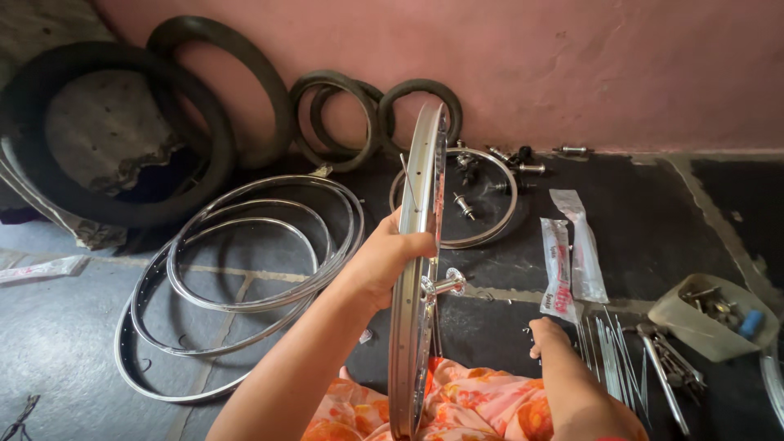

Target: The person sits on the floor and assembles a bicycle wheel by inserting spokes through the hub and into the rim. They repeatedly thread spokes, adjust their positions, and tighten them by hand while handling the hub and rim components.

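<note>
The left hand (384, 257) gripped the upright wheel rim (416, 269), hub (445, 284) inside, few spokes fitted. The right hand (549, 335) curled near loose spokes (608, 351) on the floor; its grasp was unclear.

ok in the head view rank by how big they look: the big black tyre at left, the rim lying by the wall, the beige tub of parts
1. big black tyre
2. rim lying by the wall
3. beige tub, though it lies nearer the camera, so its true size against the rim is less sure.
</note>
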